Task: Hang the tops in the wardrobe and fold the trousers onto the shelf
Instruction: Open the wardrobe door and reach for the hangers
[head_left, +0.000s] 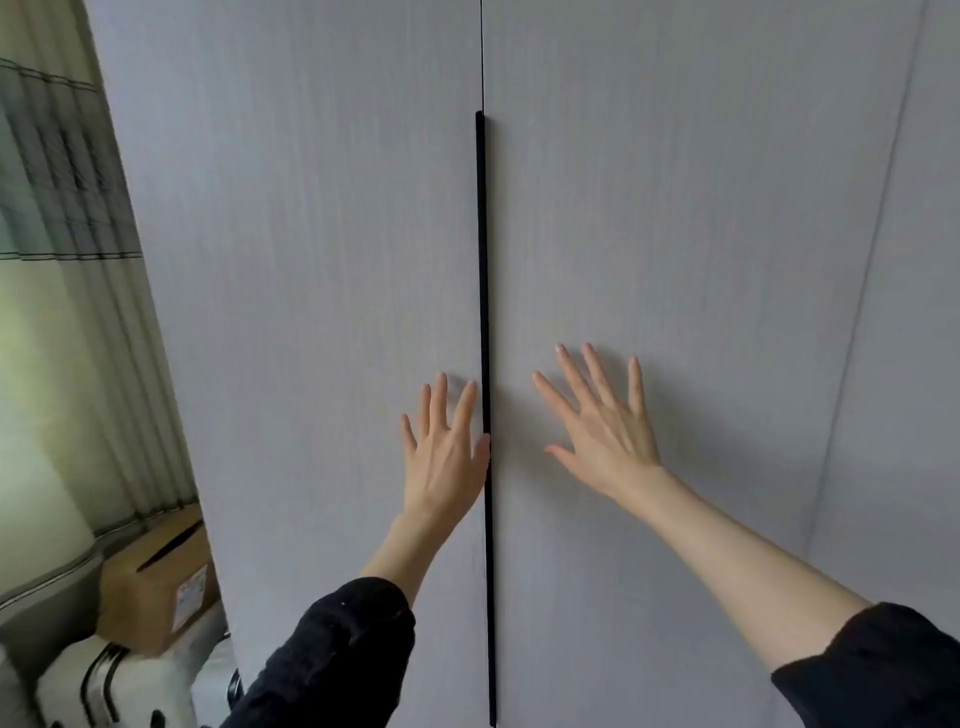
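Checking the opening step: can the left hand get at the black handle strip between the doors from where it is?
Probably yes. The left hand lies open on the left door, its thumb right beside the black handle strip, with nothing between them.

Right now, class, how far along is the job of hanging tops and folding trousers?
Nothing shows as done: both wardrobe doors look shut and no clothes are in view. In hand: the left hand and the right hand lie flat on the doors beside the black handle strip. Whether hanging and folding remain cannot be told.
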